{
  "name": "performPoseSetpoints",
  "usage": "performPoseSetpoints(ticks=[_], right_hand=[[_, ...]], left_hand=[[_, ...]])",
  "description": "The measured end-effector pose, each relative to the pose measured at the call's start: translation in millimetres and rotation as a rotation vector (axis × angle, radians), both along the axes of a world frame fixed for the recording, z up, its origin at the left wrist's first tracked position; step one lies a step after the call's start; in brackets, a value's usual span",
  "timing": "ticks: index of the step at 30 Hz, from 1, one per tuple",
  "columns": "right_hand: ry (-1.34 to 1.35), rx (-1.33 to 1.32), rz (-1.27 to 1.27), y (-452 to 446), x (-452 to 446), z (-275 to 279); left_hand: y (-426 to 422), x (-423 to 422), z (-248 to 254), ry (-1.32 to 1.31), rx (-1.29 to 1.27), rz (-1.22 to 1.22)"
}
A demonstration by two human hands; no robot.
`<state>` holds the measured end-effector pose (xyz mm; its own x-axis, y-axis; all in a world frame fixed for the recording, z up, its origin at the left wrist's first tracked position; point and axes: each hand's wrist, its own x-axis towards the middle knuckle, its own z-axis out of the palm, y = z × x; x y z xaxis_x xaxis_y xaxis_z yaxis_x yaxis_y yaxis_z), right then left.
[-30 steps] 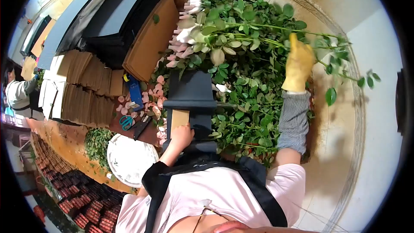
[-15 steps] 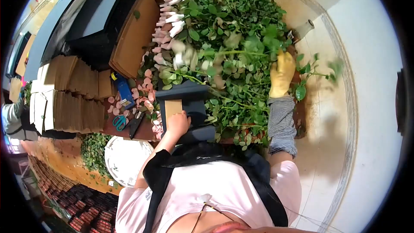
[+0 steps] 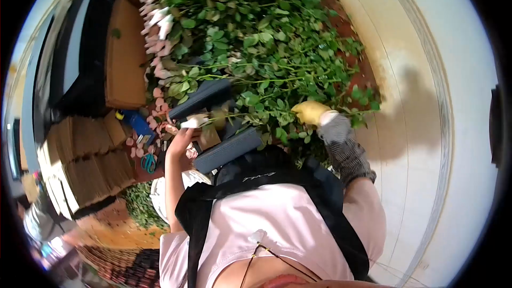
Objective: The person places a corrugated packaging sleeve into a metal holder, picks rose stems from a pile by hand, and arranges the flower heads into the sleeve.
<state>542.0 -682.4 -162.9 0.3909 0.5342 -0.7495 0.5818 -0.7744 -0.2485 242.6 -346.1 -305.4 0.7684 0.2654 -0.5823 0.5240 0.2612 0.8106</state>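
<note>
My left hand [image 3: 183, 141] is bare, at the near left of a dark corrugated sheet [image 3: 226, 149] with raised sides. Its fingers are beside a white-wrapped flower head [image 3: 194, 122]; whether they grip it is hard to see. A brown cardboard piece [image 3: 208, 137] lies on the dark sheet. In a yellow glove, my right hand [image 3: 311, 112] is closed around a leafy green stem [image 3: 282, 116] to the right of the sheet. Beyond both hands spreads a thick pile of leafy stems [image 3: 256, 37], with white and pink wrapped heads [image 3: 158, 48] along its left edge.
Stacked brown cardboard [image 3: 90, 165] stands at the left, below a large brown board [image 3: 126, 56]. A blue tool [image 3: 140, 126], teal scissors [image 3: 149, 163] and pink petals lie on the table [image 3: 345, 24]. A white round container [image 3: 160, 194] is below. Part of another person [image 3: 38, 223] shows far left.
My gloved right hand has come down and left with a stem. My left hand has moved left, off the cardboard piece, to a white flower head. The dark sheet now appears tilted.
</note>
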Motion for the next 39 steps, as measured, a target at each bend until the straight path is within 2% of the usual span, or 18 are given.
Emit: performPoseSetpoints(ticks=[2,3,4,7,11,12,15,17,19,20,23,24,28,30,34,36,38,39], right_hand=[[-0.108,-0.419,0.206,-23.5,13.1,-93.5],[-0.16,-0.461,0.184,-11.4,0.2,-64.9],[-0.249,-0.346,0.194,-7.3,-7.8,-43.5],[-0.544,-0.092,0.288,-22.0,-3.6,-92.0],[-0.51,0.049,0.323,-18.1,0.4,-90.3],[-0.585,0.323,0.268,-36.5,8.7,-122.6],[-0.706,0.516,0.248,-28.2,6.7,-94.7],[-0.697,0.605,0.308,-17.9,6.0,-100.9],[-0.601,0.333,0.322,-25.8,6.9,-167.1],[-0.615,0.366,0.314,-27.5,9.2,-179.0],[-0.28,0.467,0.234,-34.1,38.0,-154.7],[-0.118,0.349,0.172,-20.6,40.2,-119.3],[-0.246,0.41,0.228,5.5,41.0,-52.4],[-0.192,0.472,0.234,25.2,39.1,-35.4],[-0.055,0.806,0.37,76.6,-7.1,17.5],[0.023,1.045,0.4,102.3,-30.4,16.9],[0.124,1.162,0.404,122.4,-52.8,13.7],[0.167,1.18,0.429,129.6,-61.8,8.8]], left_hand=[[-4.5,1.1,4.8,-0.068,0.031,-0.049],[-8.8,-1.1,2.7,-0.113,0.022,-0.009],[-13.1,-2.9,-0.5,-0.1,0.022,-0.012],[-35.6,-1.3,13.3,-0.123,0.207,-0.071],[-39.8,7.1,-1.7,-0.076,0.548,-0.139],[-40.3,3.7,-9.8,-0.099,0.591,-0.147],[-40.9,-2.9,-14.4,-0.138,0.619,-0.267],[-39.5,-1.5,1.2,-0.277,0.72,-0.333],[-40.5,-0.7,-28.3,-0.39,0.825,-0.338],[-44.5,-0.5,-22.9,-0.392,0.858,-0.29],[-46.0,-1.5,-38.3,-0.369,0.84,-0.261],[-43.2,0.1,-39.8,-0.32,0.826,-0.297],[-32.3,-2.8,12.2,0.019,0.54,-0.336],[-28.2,-17.4,23.0,-0.064,0.496,-0.225],[-41.1,-46.8,85.8,0.096,0.712,0.153],[-65.8,-51.6,135.2,0.036,0.974,0.308],[-102.6,-44.2,210.5,-0.232,0.661,0.545],[-117.6,-46.2,231.3,-0.336,0.68,0.448]])
